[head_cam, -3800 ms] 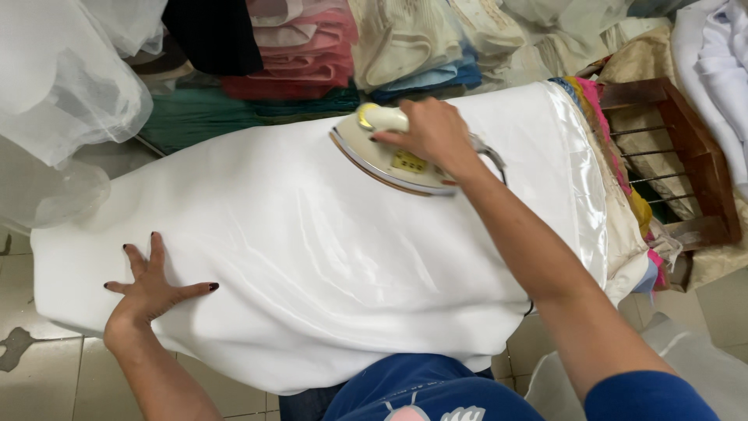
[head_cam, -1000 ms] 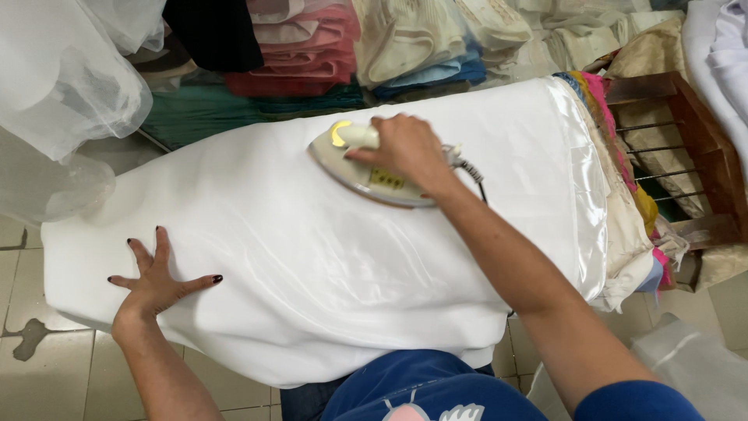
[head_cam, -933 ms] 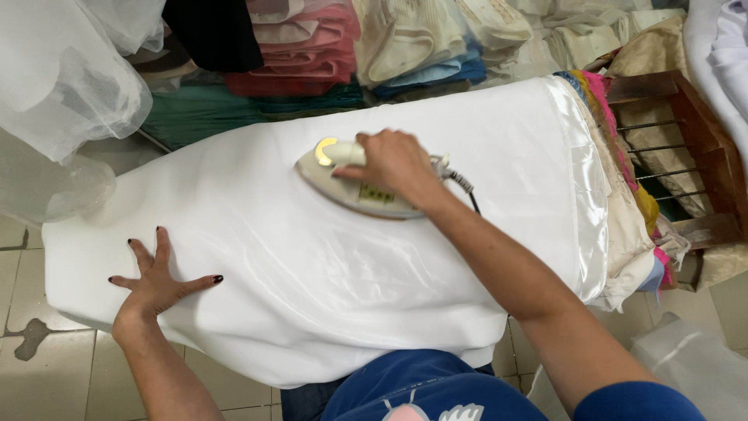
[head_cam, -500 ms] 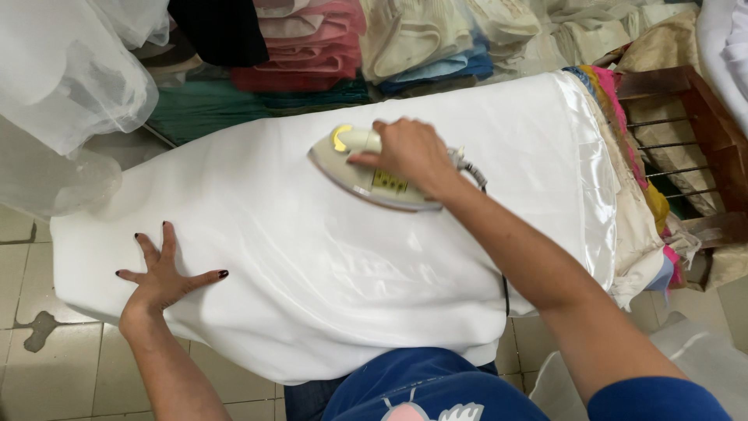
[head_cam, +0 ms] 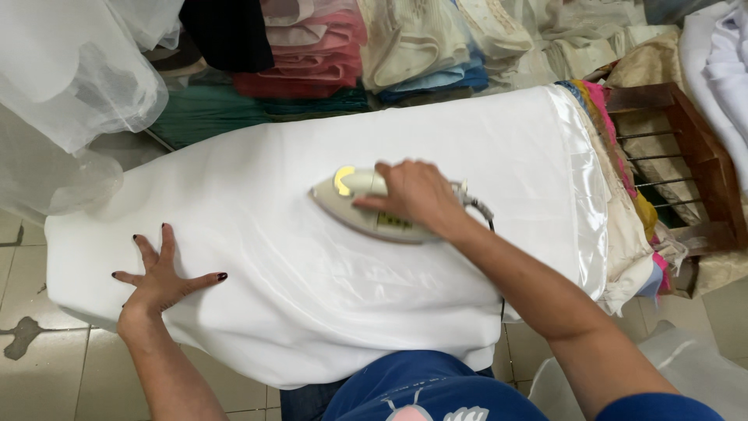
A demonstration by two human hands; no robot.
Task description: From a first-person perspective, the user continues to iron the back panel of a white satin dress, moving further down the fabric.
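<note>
1. A cream iron [head_cam: 366, 206] is being gripped by the closed right hand [head_cam: 413, 195] and pressed flat on the white cloth [head_cam: 312, 265], near the board's middle.
2. The cloth is being pinned near the board's left end by the left hand [head_cam: 160, 277], open, fingers spread.
3. Pressing is judged the step in hand; unpressed creases toward the near edge are judged to call for steady strokes.
4. Folded fabrics [head_cam: 312, 47] are being kept behind the far edge; a tiled floor [head_cam: 39, 359] is being shown below.

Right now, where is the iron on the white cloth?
In the head view the iron sits near the middle of the white cloth, under the right hand, well to the right of the left hand pressed flat.
</note>
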